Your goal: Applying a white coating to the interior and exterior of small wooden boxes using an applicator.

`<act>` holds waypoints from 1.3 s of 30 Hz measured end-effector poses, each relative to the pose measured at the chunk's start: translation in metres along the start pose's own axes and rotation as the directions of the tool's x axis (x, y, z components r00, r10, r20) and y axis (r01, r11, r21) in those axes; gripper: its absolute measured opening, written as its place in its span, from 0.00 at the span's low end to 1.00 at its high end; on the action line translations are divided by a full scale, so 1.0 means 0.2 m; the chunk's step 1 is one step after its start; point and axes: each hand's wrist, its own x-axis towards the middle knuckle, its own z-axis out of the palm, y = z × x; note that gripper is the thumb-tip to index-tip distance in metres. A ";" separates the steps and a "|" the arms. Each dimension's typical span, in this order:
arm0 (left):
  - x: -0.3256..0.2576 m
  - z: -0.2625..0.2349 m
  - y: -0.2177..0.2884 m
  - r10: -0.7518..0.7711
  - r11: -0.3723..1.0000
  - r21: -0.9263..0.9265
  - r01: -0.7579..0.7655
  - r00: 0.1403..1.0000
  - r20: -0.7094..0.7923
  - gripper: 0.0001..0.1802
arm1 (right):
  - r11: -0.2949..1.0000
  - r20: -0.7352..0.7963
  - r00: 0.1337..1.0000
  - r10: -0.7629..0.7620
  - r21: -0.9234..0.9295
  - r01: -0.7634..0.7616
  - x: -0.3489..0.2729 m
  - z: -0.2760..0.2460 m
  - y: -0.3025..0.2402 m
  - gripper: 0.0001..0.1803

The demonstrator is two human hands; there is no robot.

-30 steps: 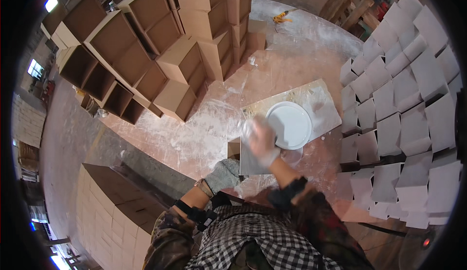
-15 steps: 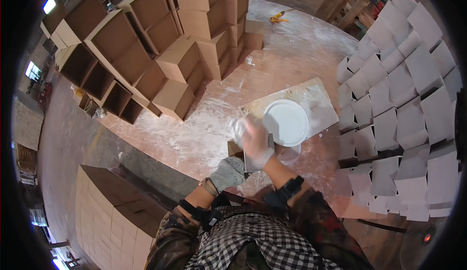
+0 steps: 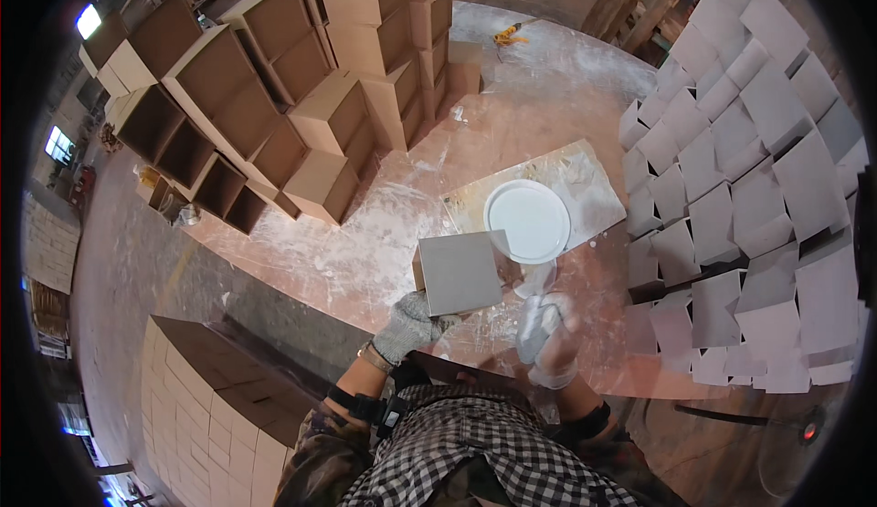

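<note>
My right hand (image 3: 551,329) has just come away from the grey-faced box (image 3: 464,272) and drawn back to the near side of the white round tub (image 3: 527,221), so the face it was covering half a second ago is now fully bare to view; I judge that this pass over it is over, or at least paused. That hand is curled closed, it seems around a greyish wad (image 3: 529,329), though blur keeps me from being sure. My left hand (image 3: 408,326), in a knit glove, is clamped on the box at its near left corner, some fingers hidden under it. The box sits to the left of the tub and nearer me, its far right corner close to the rim. Its grey face points up at me, with a strip of brown side (image 3: 418,274) showing on the left. That face looks nearly square, turned so its right end lies slightly farther away; the depth is hidden below, so I cannot tell the long axis.
</note>
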 end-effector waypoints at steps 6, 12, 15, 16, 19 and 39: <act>-0.10 -0.08 0.07 -0.024 0.999 -0.042 0.022 0.999 -0.044 0.16 | 0.910 -0.047 0.945 0.324 0.290 -0.298 -0.01 0.05 -0.06 0.08; -0.22 -0.09 0.04 -0.204 0.847 -0.491 0.206 0.977 0.058 0.18 | 0.893 0.083 0.959 0.272 0.348 -0.284 -0.02 0.09 0.06 0.06; -0.22 -0.15 0.14 -0.308 0.579 -0.727 0.370 0.924 0.224 0.22 | 0.905 0.077 0.955 0.285 0.308 -0.295 -0.01 0.12 0.02 0.06; -0.20 -0.18 0.17 -0.360 0.391 -0.810 0.436 0.883 0.301 0.20 | 0.918 0.046 0.954 0.295 0.265 -0.296 -0.01 0.12 0.01 0.06; -0.16 -0.19 0.16 -0.316 0.355 -0.839 0.411 0.898 0.306 0.22 | 0.959 0.218 0.965 0.149 0.205 -0.195 -0.02 0.09 0.07 0.05; -0.23 0.01 0.11 -0.248 0.809 -0.534 0.246 0.966 0.069 0.21 | 0.505 0.399 0.916 0.043 -0.800 0.325 0.13 0.23 0.22 0.11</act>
